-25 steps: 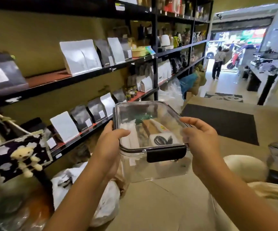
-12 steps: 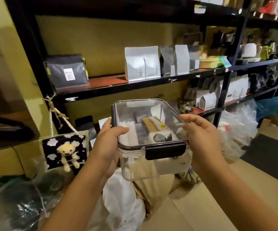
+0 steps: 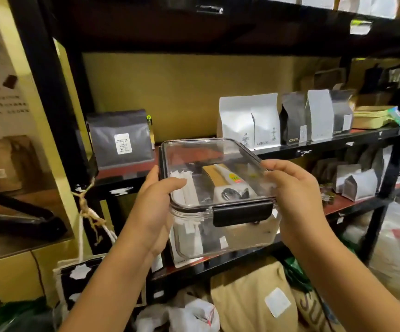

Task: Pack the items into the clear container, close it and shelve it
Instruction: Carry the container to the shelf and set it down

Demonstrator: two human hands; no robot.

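Moved: shelf (image 3: 131, 172) now straight ahead, nearer
Hold: left hand (image 3: 154, 212) and right hand (image 3: 294, 202) clasp clear container (image 3: 220, 200), latch near
Gap: bare shelf just beyond, between coffee bags

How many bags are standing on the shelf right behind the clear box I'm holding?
6, maybe more hidden: one dark grey foil bag at left, two white pouches, a black pouch, a white one, a grey one.

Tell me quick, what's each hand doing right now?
Left hand: closed on the clear container's left side.
Right hand: closed on its right side.
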